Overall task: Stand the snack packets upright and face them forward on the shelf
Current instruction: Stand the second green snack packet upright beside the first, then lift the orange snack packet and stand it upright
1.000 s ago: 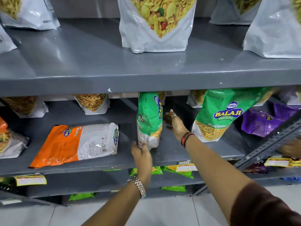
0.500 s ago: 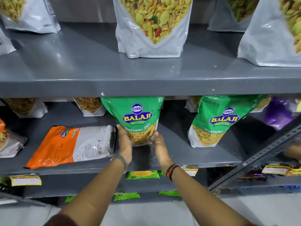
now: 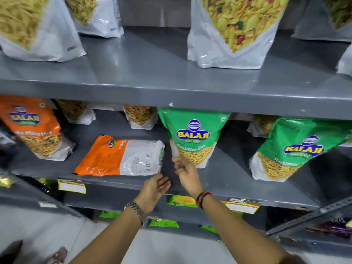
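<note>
On the middle shelf point(image 3: 238, 180), a green packet point(image 3: 192, 136) stands upright, label forward, mid-shelf, well back from the front edge. The right hand point(image 3: 187, 176) hangs just before its lower left corner, fingers loose and holding nothing. The left hand point(image 3: 155, 187) is spread open at the front edge, empty, near the flat-lying orange packet point(image 3: 118, 157). A second green packet point(image 3: 293, 149) leans toward the right end.

A watch point(image 3: 135, 210) and a red-and-black band point(image 3: 202, 199) sit on the wrists behind the grip. Price tags point(image 3: 242, 205) hang on the shelf edge below it. Pale floor tiles point(image 3: 167, 246) lie lower still, with a sandalled foot point(image 3: 58, 255) far down-left.
</note>
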Demonstrator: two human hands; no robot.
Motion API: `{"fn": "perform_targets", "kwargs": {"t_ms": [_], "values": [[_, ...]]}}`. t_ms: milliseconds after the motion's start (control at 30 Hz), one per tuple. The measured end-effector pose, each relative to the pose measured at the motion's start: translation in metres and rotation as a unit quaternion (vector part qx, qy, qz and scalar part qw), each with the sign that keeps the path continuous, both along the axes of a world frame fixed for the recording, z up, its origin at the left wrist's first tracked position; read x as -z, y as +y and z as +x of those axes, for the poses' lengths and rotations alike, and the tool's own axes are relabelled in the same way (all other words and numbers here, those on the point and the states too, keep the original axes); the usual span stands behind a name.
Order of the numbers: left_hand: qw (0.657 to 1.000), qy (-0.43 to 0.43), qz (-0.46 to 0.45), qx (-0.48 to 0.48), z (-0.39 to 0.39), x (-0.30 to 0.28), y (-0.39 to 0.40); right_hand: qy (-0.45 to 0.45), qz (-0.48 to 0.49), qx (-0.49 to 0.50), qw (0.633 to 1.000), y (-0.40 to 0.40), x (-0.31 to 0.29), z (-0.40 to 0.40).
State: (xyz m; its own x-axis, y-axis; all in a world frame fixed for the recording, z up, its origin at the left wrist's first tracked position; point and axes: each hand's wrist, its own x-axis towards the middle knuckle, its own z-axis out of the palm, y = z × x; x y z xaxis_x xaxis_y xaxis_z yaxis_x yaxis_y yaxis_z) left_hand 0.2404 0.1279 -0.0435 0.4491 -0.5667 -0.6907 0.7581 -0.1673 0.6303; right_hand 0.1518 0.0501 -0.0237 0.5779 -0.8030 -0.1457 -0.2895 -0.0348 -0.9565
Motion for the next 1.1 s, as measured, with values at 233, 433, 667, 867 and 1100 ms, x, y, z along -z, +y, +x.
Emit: {"fn": "perform_targets", "kwargs": {"t_ms": [233,433,667,867,1100], "values": [[0.994,-0.01,-0.013,-0.106,0.08,-0.01,0.051,0.081,-0.227,-0.082,0.967,0.008,-0.04,0.106],[0.999,0.027,-0.022,-0.025,0.134,0.005,0.065,0.328,-0.229,-0.162,0.902,-0.007,-0.035,0.197],[0.998,-0.051,-0.028,-0.008,0.17,0.014,0.084,0.344,-0.049,-0.069,0.935,-0.022,-0.026,0.23],[0.968,-0.22,-0.085,-0.085,0.181,-0.008,0.104,0.157,0.076,0.076,0.982,-0.007,-0.02,0.208],[0.914,-0.379,-0.138,-0.044,0.227,-0.053,0.106,-0.024,0.105,0.135,0.985,0.023,-0.027,0.191]]}}
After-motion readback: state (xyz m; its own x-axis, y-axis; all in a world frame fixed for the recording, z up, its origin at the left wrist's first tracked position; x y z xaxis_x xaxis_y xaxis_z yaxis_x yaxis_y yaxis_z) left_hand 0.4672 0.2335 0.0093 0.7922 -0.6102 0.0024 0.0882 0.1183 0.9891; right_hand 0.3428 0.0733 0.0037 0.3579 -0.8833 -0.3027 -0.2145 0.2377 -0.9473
